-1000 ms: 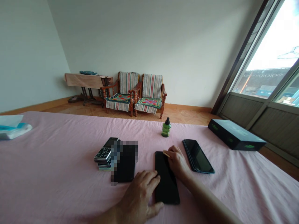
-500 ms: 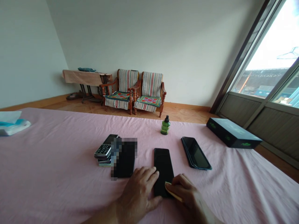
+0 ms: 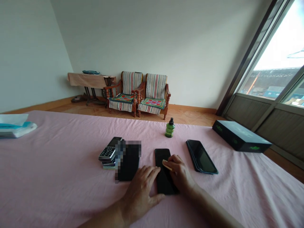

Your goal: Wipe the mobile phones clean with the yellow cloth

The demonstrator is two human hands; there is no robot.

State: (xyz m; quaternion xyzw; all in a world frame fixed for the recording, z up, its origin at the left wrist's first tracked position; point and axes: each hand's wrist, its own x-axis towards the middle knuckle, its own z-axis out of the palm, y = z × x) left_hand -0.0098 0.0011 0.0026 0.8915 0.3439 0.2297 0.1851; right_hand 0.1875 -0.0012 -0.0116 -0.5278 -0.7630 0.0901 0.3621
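Head view: black rectangular phone [image 3: 163, 183] lying flat on wrinkled pink cloth [image 3: 59, 190], toward six o'clock.
Left hand [image 3: 143, 186] spread, palm down, grasping nothing; fingertips at the phone's nine o'clock edge, probably to stop it sliding. Right hand [image 3: 181, 174] nearly closed, pinching a thin tan pad [image 3: 168, 165] against the phone's face, perhaps for firm pressure. Green black-capped bottle [image 3: 169, 129] at twelve beyond, apparently parked out of the way.

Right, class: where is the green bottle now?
In the head view, the green bottle stands slightly right of centre near the far edge of the pink cloth, beyond the phone under the right hand.
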